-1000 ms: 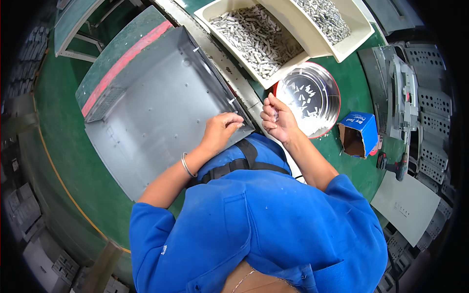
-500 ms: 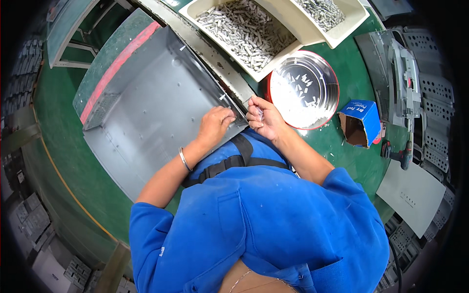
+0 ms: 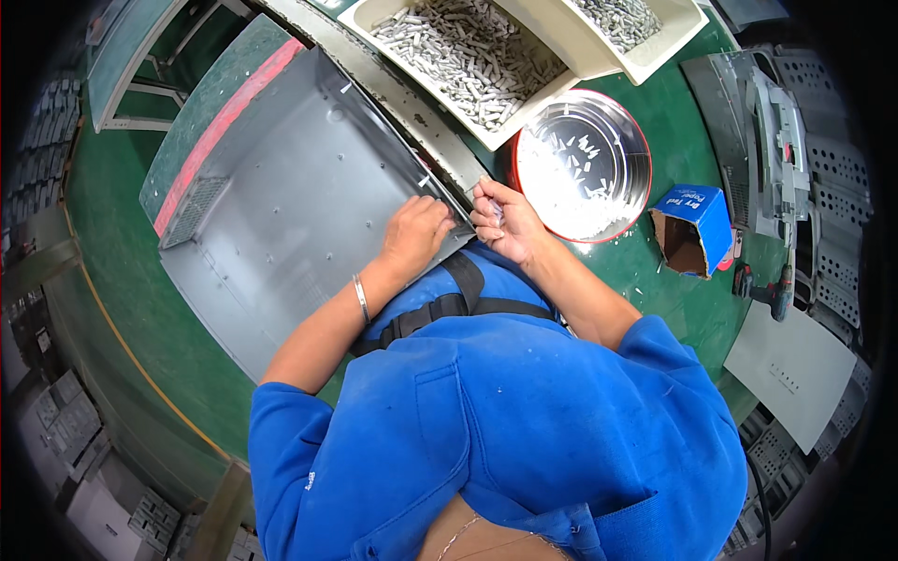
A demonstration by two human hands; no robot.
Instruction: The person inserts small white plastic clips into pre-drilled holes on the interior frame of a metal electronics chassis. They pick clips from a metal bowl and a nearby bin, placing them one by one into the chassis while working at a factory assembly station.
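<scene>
A large grey sheet-metal panel [image 3: 290, 210] with small studs lies at the left, its raised flange toward the middle. My left hand [image 3: 414, 238] rests on the panel's near right corner, fingers curled together by the flange. What those fingertips pinch, if anything, is hidden. Just right of that flange is my right hand [image 3: 508, 222], closed, with small pale pieces showing in its palm. A small white piece [image 3: 426, 179] sits on the flange just above my left hand, and another white piece [image 3: 346, 88] is farther up.
A round red-rimmed tin [image 3: 645, 178] holding white pieces stands beyond my right hand. Cream bins [image 3: 524, 117] of small grey-white parts are at the top. Right are an open blue box [image 3: 706, 234], a power drill [image 3: 778, 294] and a flat pale panel [image 3: 795, 374].
My left hand has shifted slightly and its fingers sit a little nearer the flange. My right hand stays almost in place, still closed.
</scene>
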